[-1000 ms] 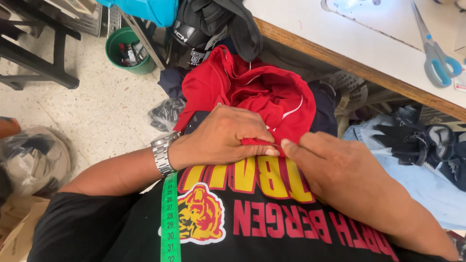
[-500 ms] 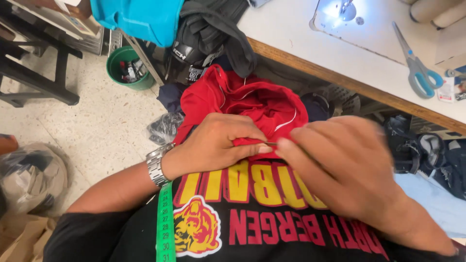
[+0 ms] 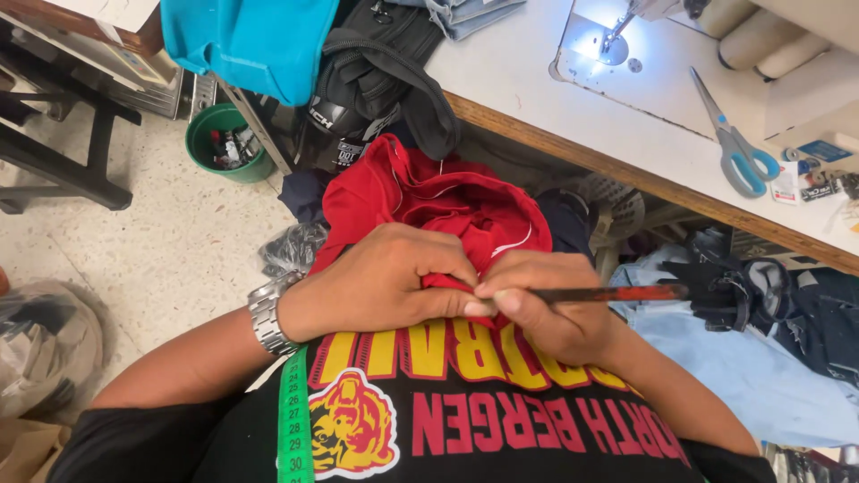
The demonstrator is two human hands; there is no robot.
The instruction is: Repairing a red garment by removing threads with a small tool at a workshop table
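A red garment (image 3: 429, 201) with thin white piping lies bunched in my lap. My left hand (image 3: 385, 282), a metal watch on its wrist, is closed on a fold of the red cloth just above my black printed shirt. My right hand (image 3: 550, 300) meets it thumb to thumb and grips a thin dark red-and-black tool (image 3: 608, 293), like a seam ripper or pencil. The tool's shaft points right; its working end is hidden between my fingers at the cloth. A green tape measure (image 3: 293, 429) hangs down my chest.
A white sewing table (image 3: 573, 98) with a wooden edge runs along the upper right, holding a lit sewing machine needle area (image 3: 608, 45) and blue-handled scissors (image 3: 738, 148). A black bag (image 3: 376, 85), turquoise cloth, a green bin (image 3: 224, 143) and light-blue fabric (image 3: 743, 358) surround my lap.
My right hand has drawn in against the left and now shows the thin tool at the cloth. The view has tilted up, bringing the sewing machine area into sight.
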